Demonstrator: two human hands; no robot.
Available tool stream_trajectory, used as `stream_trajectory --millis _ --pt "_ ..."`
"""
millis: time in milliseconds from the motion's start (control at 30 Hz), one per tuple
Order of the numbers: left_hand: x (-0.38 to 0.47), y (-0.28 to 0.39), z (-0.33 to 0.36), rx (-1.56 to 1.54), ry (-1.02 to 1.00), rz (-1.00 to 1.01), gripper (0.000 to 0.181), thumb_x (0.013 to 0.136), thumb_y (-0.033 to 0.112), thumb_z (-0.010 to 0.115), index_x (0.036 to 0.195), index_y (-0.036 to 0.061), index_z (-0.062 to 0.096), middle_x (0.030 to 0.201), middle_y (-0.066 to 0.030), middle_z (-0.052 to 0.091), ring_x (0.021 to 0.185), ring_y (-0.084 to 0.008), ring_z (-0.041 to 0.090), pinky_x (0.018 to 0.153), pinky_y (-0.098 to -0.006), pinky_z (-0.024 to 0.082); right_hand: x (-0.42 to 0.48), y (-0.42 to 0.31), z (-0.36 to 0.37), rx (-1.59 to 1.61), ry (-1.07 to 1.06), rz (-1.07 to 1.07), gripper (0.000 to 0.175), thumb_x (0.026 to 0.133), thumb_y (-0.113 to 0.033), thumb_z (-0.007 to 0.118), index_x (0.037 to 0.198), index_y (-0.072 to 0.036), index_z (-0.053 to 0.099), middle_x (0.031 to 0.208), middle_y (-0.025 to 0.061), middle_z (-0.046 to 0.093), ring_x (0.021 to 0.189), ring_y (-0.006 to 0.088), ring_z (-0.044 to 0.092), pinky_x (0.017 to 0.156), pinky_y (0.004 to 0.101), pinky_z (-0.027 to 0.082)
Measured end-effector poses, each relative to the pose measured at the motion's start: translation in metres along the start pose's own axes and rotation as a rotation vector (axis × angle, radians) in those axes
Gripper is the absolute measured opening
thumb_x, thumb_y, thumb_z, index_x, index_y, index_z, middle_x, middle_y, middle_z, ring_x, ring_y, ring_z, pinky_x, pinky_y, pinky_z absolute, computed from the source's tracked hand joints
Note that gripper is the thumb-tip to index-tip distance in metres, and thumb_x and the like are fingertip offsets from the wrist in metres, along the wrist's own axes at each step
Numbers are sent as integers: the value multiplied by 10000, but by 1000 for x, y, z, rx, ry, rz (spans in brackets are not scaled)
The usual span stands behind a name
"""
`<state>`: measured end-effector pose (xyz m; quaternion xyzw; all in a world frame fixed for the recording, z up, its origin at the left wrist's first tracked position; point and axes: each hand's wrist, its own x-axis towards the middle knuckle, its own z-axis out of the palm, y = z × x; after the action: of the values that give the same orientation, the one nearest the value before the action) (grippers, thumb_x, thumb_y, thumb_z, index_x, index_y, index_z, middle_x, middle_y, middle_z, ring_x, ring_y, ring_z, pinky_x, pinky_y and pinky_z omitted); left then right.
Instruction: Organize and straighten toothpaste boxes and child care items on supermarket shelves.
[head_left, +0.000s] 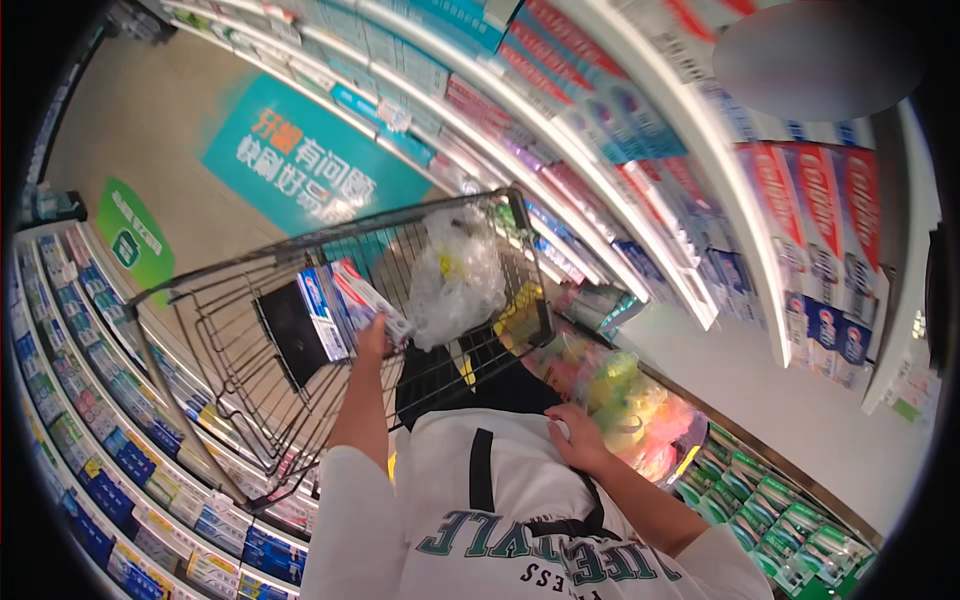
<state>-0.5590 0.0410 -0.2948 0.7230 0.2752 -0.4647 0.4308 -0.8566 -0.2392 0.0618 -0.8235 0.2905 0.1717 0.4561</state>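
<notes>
My left hand (374, 337) reaches into a metal wire shopping cart (217, 300) and grips the near end of a red and white toothpaste box (361, 289). Beside that box, in the cart, are blue and white boxes (322, 315) and a black flat panel or item (289, 334). A clear plastic bag (457, 277) with something yellow inside sits at the cart's right end. My right hand (577, 439) rests near my waist, beside a strap across my white shirt, its fingers partly curled; whether it holds something small is unclear.
Lit shelves of toothpaste boxes (825, 210), some Colgate, rise at the right. Other shelves (135, 465) with packaged goods curve along the left. Colourful plastic-wrapped goods (630, 405) and green toothbrush packs (780, 510) lie at lower right. A teal floor sign (315, 165) lies beyond the cart.
</notes>
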Motion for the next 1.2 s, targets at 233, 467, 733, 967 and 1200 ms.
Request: stream_trajectory --millis 233,467,733,967,1200 --pt "-229 88 96 -356 -826 0 447 1009 331 456 1297 -8 501 1205 -166 657 1158 -287 631 1019 -398 484 34 -50 -34 -35 157 -265 556 828 -247 761 1286 -18 544 1123 177 632 1027 349 627 906 405 498" --pt "-345 151 153 60 -939 446 413 967 214 622 1294 -8 503 1091 -76 656 913 -130 647 766 -285 547 15 -69 -85 64 222 -214 844 716 -298 821 1406 16 449 1195 267 617 1083 412 613 936 458 491" --pt "-377 180 203 554 -916 831 589 928 232 709 1390 15 416 1049 -96 648 906 -154 622 779 -300 502 29 1 -123 229 556 -200 558 852 -130 724 1342 -42 473 1178 221 607 1075 384 610 915 416 496" --pt "-236 119 116 565 -522 764 657 925 256 686 1445 37 350 1080 -185 667 991 -219 641 875 -350 505 36 55 -224 26 644 -276 497 896 -136 688 1318 -31 450 1172 209 522 1116 374 531 966 412 438" --pt "-183 6 -53 707 -4 551 596 887 361 681 1322 -11 514 1182 -234 651 1089 -364 629 957 -426 481 79 78 -251 -78 682 -139 545 898 -218 692 1367 -33 482 1256 260 560 1176 434 516 980 477 431"
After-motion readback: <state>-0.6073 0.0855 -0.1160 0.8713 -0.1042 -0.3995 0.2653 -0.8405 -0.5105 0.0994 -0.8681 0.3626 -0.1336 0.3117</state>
